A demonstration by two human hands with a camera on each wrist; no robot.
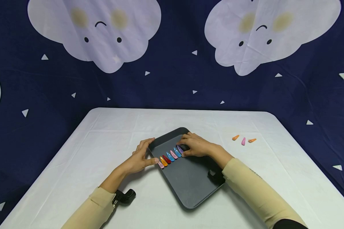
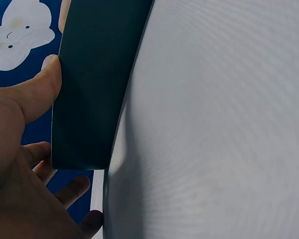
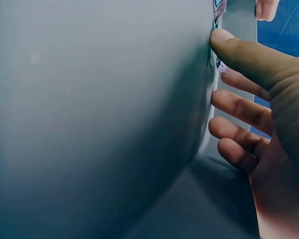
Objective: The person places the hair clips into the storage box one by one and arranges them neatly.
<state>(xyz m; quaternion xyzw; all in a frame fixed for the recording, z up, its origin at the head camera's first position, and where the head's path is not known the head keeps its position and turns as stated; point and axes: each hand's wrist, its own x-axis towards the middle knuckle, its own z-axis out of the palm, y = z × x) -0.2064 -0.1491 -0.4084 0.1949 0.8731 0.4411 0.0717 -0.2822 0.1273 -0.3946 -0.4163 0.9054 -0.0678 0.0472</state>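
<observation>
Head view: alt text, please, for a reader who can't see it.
A person's right hand is at the purple clip ending a row of seven hair clips in a gray tray, while the left hand rests against the tray's edge. Three more clips, two orange and one pink, lie to the right on the white table.

Both beige-sleeved forearms (image 1: pixel 255 187) slant inward. The left hand (image 1: pixel 139 160) has spread fingers (image 1: pixel 144 143), thumb (image 1: pixel 151 162) extended; the right hand (image 1: pixel 196 145), back uppermost, bends its thumb and forefinger (image 1: pixel 183 140) into a pinch.
</observation>
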